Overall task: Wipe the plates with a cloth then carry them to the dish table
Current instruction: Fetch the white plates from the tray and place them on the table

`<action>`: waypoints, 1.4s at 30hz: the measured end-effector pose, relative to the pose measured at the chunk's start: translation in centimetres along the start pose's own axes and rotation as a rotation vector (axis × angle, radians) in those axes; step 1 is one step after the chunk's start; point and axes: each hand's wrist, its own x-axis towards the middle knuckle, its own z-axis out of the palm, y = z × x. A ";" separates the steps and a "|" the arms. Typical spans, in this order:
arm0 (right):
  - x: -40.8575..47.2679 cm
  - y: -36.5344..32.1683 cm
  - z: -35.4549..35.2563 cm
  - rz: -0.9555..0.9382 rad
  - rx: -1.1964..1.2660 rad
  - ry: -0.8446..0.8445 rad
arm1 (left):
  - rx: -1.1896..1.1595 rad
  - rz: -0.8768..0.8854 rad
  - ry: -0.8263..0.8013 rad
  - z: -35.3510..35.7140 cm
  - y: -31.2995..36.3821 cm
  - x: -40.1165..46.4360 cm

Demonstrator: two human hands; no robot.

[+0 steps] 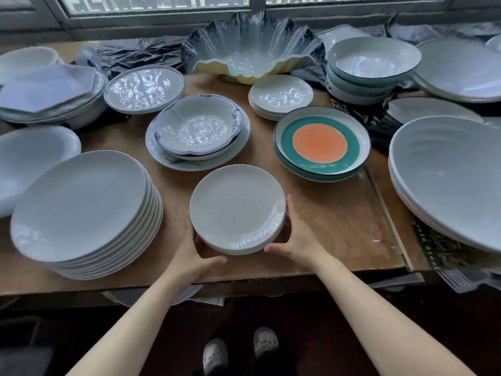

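Note:
A small stack of plain white plates (237,207) is at the near middle of the wooden table (339,221). My left hand (193,251) grips its near left rim, thumb curled under the front edge. My right hand (294,238) grips the near right rim, fingers up along the side. Whether the stack rests on the table or is just above it I cannot tell. No cloth is in view.
A tall stack of large white plates (81,207) stands close on the left. Behind are a blue-rimmed bowl stack (199,128), orange-and-teal plates (321,143), a scalloped glass bowl (252,47) and big white bowls (447,180) at right. Bare wood lies right of my hands.

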 end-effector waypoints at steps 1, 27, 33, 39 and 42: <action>0.0 0.2 0.1 0.006 -0.060 0.007 | 0.029 0.011 0.000 0.1 -0.2 0.1; 0.7 -0.7 0.6 -0.048 -0.067 0.113 | 0.076 -0.066 0.171 1.2 1.2 0.9; 0.3 -0.4 0.6 -0.073 -0.072 0.137 | 0.053 -0.066 0.180 1.3 1.0 0.4; 0.2 -0.3 0.6 -0.070 -0.114 0.116 | 0.060 -0.049 0.160 1.7 1.8 0.3; 0.2 -0.5 0.1 -0.068 -0.105 0.064 | 0.057 -0.044 0.113 1.0 2.1 0.2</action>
